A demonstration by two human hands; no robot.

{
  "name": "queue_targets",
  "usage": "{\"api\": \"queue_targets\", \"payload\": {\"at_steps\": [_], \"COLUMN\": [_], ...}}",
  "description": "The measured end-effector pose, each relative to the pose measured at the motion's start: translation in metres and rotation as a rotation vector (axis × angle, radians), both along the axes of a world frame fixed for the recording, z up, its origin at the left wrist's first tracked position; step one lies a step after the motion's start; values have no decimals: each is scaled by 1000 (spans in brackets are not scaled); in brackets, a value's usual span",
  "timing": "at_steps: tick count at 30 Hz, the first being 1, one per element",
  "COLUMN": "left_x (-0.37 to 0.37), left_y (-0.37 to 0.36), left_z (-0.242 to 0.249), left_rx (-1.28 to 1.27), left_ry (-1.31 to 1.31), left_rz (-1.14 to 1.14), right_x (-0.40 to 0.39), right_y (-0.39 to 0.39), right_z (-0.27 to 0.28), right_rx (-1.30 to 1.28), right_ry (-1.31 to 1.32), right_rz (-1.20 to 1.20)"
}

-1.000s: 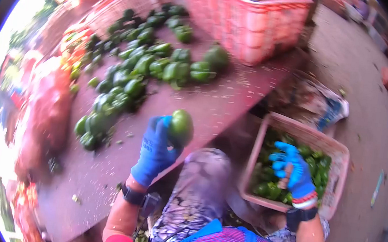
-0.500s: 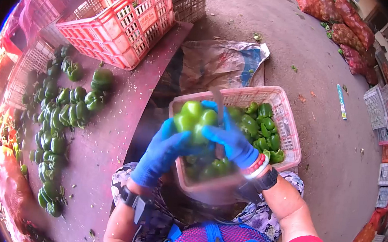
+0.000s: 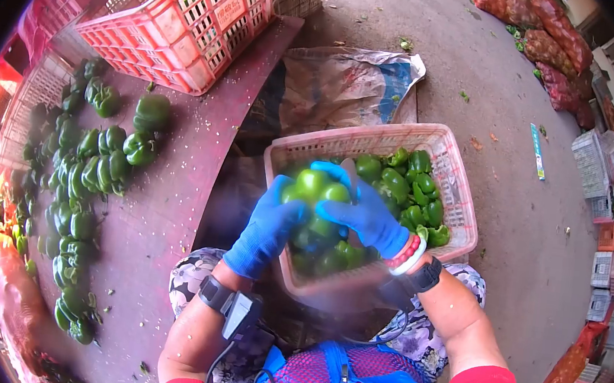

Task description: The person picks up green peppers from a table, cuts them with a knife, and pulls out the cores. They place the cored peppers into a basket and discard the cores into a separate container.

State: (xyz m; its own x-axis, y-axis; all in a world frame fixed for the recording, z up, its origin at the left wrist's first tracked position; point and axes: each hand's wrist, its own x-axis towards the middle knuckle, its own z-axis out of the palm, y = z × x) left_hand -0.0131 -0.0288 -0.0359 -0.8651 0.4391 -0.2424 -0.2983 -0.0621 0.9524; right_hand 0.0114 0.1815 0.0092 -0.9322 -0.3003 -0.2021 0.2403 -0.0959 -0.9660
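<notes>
Bright daylight bleaches the left edge, highlights gleam on the held pepper (image 3: 313, 184), and fisheye distortion curves the margins.

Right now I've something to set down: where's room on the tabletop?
Bare but for flecks: the strip of tabletop between the green peppers and its edge near the left hand. Crowded: among those peppers, under the pink crate.

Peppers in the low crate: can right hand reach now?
Likely yes: the right hand appears over the open crate, whose peppers lie uncovered, though that hand is busy at the held pepper.
</notes>
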Motion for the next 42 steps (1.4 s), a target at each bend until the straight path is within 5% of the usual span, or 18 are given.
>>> {"api": "queue_targets", "payload": {"at_steps": [5, 6, 10, 13, 14, 17, 18, 21, 25, 26, 29, 30, 33, 34, 38, 42], "left_x": [-12, -14, -10, -16, -11, -15, -20, -17, -12, -11, -15, -13, -11, -12, -18, -35], "left_y": [-3, -4, 1, 8, 8, 17, 18, 32, 44, 43, 37, 39, 42, 45, 34, 41], "left_z": [20, 33, 45, 24, 23, 14, 21, 27, 10, 18, 26, 21, 21, 24, 47, 8], "left_rx": [222, 254, 453, 33, -223, 9, 152, -100, -347, -217, -262, -202, -144, -10, 175, 17], "left_ry": [-225, -308, -376, -335, -7, 50, -155, -140, 262, 52, -42, -27, 69, 36, -68, 230], "left_rz": [-117, -180, -253, -96, -152, -71, -63, -109, 7, -11, -107, -73, -101, -75, -224, 182], "right_x": [-6, -12, -12, -9, -6, -8, -11, 4, 11, 13, 19, 19, 19, 19, 26, 20], "right_y": [16, 8, 37, 39, 37, 44, 40, 24, 16, 18, 24, 20, 21, 18, 17, 17], "right_z": [-35, -38, -64, -53, -40, -20, -19, 1, 6, 8, 11, 7, -7, -2, -17, -28], "right_rx": [-244, -509, -809, -670, -473, -67, 37, 594, 593, 568, 701, 558, -144, -236, -209, -229], "right_ry": [-166, -282, -308, -298, -243, -104, 23, 439, 618, 587, 732, 707, -44, -91, -251, -377], "right_rz": [-133, -337, -157, -305, -460, -423, -391, -376, -360, -348, -245, -331, -266, -274, -333, -451]}}
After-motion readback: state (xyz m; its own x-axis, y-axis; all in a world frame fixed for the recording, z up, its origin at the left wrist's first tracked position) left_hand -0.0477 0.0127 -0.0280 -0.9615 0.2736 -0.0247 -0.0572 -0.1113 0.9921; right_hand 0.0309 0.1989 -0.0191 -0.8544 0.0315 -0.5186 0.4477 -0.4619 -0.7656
